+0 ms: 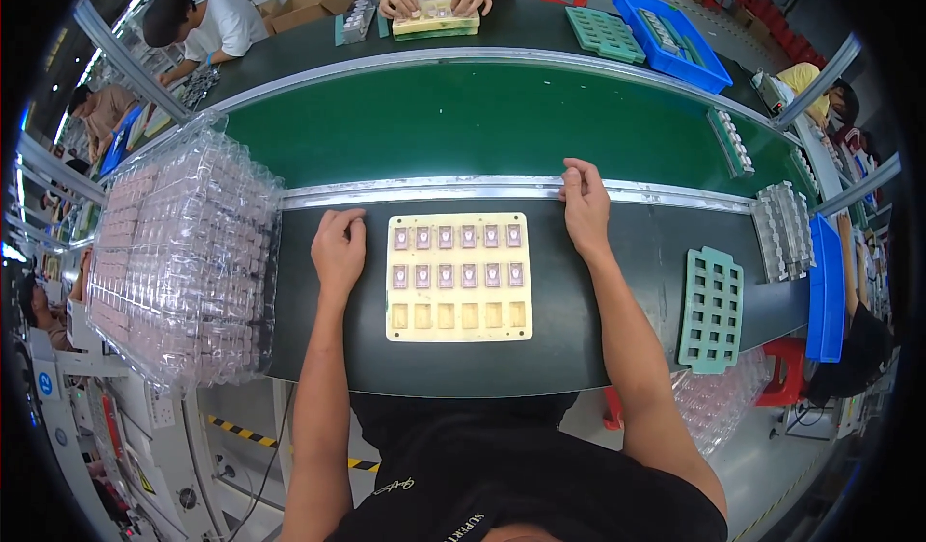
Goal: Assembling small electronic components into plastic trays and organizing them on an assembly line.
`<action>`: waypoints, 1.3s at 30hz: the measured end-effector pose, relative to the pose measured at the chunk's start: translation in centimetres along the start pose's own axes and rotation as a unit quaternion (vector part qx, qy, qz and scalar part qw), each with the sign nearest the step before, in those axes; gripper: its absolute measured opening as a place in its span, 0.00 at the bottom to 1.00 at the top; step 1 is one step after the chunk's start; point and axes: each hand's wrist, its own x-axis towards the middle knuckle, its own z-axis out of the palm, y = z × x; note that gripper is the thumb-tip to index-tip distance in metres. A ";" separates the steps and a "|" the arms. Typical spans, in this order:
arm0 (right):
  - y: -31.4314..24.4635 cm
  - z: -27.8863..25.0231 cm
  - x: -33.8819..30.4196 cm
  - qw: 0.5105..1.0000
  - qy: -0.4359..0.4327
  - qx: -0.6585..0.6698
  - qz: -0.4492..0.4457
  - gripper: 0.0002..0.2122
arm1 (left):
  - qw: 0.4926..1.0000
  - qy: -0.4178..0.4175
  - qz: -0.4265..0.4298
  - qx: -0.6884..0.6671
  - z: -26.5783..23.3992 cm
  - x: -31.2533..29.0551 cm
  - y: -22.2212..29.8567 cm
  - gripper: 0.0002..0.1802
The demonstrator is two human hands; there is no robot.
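Observation:
A cream-coloured tray (459, 332) lies flat on the dark table between my hands. It has three rows of pockets. Small pinkish rectangular pieces (445, 276) sit in the far and middle rows, while the nearest row's pockets are bare. My left hand (338, 253) rests just left of the tray, fingers loosely curled, with nothing visible in them. Beyond the tray's far right corner, my right hand (585, 212) is at the metal rail (502, 187), its fingers also curled in and no object showing. Neither hand touches the tray.
Stacked clear plastic blister trays (183, 253) holding pinkish pieces stand at left. Beyond the rail runs a green conveyor belt (424, 118) with a strip of parts (730, 143). At right are a green slotted tray (712, 311) and a blue bin (825, 286). A co-worker's hands (439, 2) handle another cream tray.

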 end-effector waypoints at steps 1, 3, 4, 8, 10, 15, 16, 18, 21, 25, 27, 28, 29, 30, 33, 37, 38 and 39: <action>0.0 -0.1 0.0 1.000 -0.011 0.000 0.006 0.13 | 1.000 -0.001 0.001 0.000 0.1 0.0 0.1 0.09; 0.1 -0.3 0.0 1.000 -0.020 -0.002 0.012 0.14 | 1.000 -0.003 0.001 -0.001 0.0 -0.1 0.1 0.09; 0.1 -0.2 0.0 1.000 -0.021 0.000 0.011 0.14 | 1.000 -0.004 0.001 -0.001 0.0 0.0 0.0 0.09; -0.1 0.1 0.0 1.000 -0.008 0.013 0.008 0.13 | 1.000 0.000 0.009 -0.003 0.0 0.0 -0.1 0.09; 0.1 0.2 0.1 1.000 -0.006 0.007 0.003 0.13 | 1.000 0.000 0.004 -0.003 -0.1 0.0 -0.1 0.08; 0.0 0.0 0.2 1.000 -0.007 0.003 0.002 0.14 | 1.000 0.000 0.005 -0.007 0.1 0.1 -0.1 0.08; 0.0 0.0 0.2 1.000 -0.007 0.004 0.006 0.14 | 1.000 0.001 0.007 -0.007 0.1 0.1 -0.1 0.08; -0.1 0.0 0.2 1.000 -0.006 0.005 0.010 0.14 | 1.000 0.001 0.008 -0.008 0.1 0.1 -0.1 0.08; -0.1 0.1 0.1 1.000 -0.001 -0.004 0.010 0.14 | 1.000 0.002 0.007 -0.008 0.0 0.0 -0.1 0.08; -0.2 -0.1 0.2 1.000 -0.001 -0.016 0.013 0.14 | 1.000 0.004 0.009 -0.014 0.0 -0.1 -0.1 0.08; -0.3 -0.3 0.1 1.000 0.000 -0.014 0.015 0.14 | 0.999 0.006 0.009 -0.031 0.2 -0.1 -0.4 0.08; -0.5 -0.5 0.0 1.000 0.004 -0.018 0.018 0.14 | 0.999 0.006 0.009 -0.049 0.3 -0.1 -0.4 0.08; -0.7 -0.7 0.0 0.999 0.008 -0.023 0.021 0.14 | 0.996 0.015 0.006 -0.087 0.2 -0.1 -0.5 0.08; 0.1 -0.4 0.2 1.000 0.009 -0.023 0.008 0.14 | 0.992 0.023 0.002 -0.125 -0.1 -0.2 -0.7 0.09; 0.7 0.1 0.5 1.000 0.016 -0.020 -0.008 0.14 | 0.980 0.052 -0.044 -0.188 -1.3 -0.7 -0.4 0.11; 0.9 0.6 0.5 1.000 0.012 -0.012 -0.019 0.14 | 0.965 0.041 0.178 -0.188 -5.6 -1.2 10.9 0.14; 0.2 0.5 0.3 1.000 0.006 -0.024 -0.003 0.14 | 0.945 0.018 0.272 -0.180 -6.6 -1.4 14.4 0.15; 0.5 0.0 0.4 1.000 0.008 -0.029 0.002 0.14 | 0.915 -0.004 0.365 -0.171 -7.6 -1.6 18.4 0.17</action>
